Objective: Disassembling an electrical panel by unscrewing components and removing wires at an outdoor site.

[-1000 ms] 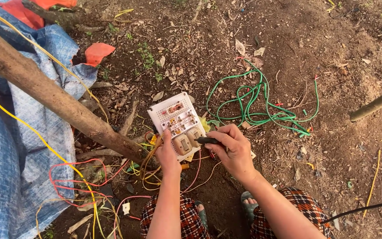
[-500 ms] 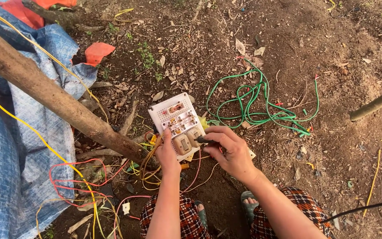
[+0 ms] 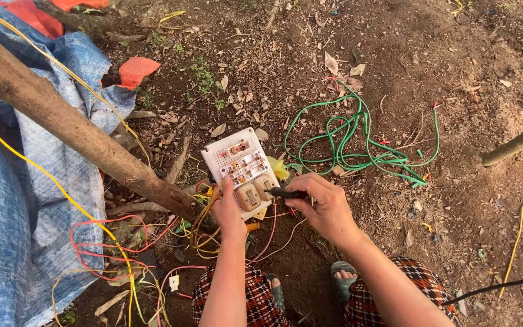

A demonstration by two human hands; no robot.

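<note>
A white electrical switchboard panel (image 3: 237,160) lies on the dirt, with switches and sockets on its near end. My left hand (image 3: 228,209) grips the panel's near left edge. My right hand (image 3: 325,206) holds a dark-handled screwdriver (image 3: 286,193) whose tip points left at a socket on the panel. Red, yellow and orange wires (image 3: 204,233) trail out from under the panel toward my knees.
A thick wooden pole (image 3: 74,130) slants across the left, over a blue tarp (image 3: 7,206). A tangle of green wire (image 3: 358,142) lies on the ground to the right. Yellow and red wires (image 3: 101,242) loop at lower left. My sandalled feet (image 3: 343,275) are below.
My hands shifted only slightly; the screwdriver tip stays at the panel's sockets.
</note>
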